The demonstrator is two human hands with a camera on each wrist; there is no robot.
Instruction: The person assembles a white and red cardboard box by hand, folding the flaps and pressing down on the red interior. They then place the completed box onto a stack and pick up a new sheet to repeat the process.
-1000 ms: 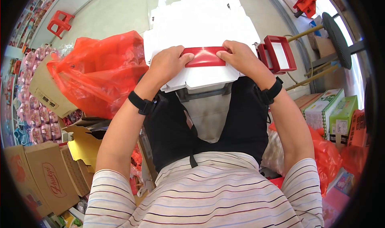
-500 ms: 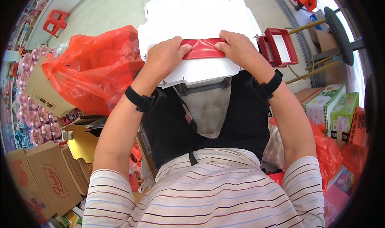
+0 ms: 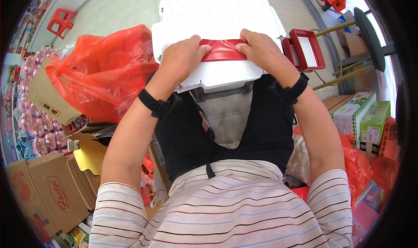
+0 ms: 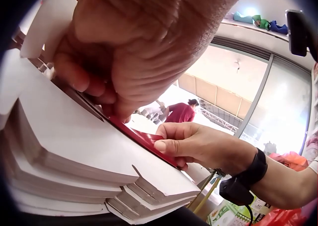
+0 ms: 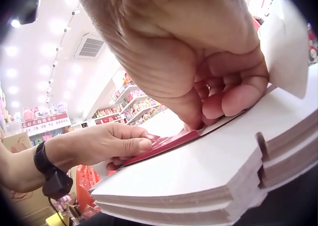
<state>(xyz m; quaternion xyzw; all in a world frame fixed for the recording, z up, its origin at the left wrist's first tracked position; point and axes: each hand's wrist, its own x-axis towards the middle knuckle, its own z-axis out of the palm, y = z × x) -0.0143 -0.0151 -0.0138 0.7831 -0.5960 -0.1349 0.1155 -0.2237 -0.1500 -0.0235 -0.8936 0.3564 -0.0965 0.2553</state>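
Observation:
A glossy red strip-like piece (image 3: pixel 223 51) lies across a stack of white cut card sheets (image 3: pixel 217 17) in the head view. The left hand (image 3: pixel 182 57) pinches its left end, thumb on top and fingers curled at the edge. At the right end the right hand (image 3: pixel 263 52) grips it the same way. Both wrist views show the red piece (image 4: pixel 149 142) (image 5: pixel 159 147) low against the top sheet, with thumbs on its surface. The fingers' undersides are partly hidden.
Two red frame-like trays (image 3: pixel 307 49) stand right of the stack. A red plastic bag (image 3: pixel 104 69) and a cardboard flap (image 3: pixel 50 97) are at the left. Cartons (image 3: pixel 56 195) lie lower left, with green-and-white boxes (image 3: pixel 355 113) on the right. A red stool (image 3: pixel 61 22) stands farther back.
Compared with a second ago, hands, red piece and stack appear slightly higher in the head view. Both hands keep their hold, and the creases on the red surface look different.

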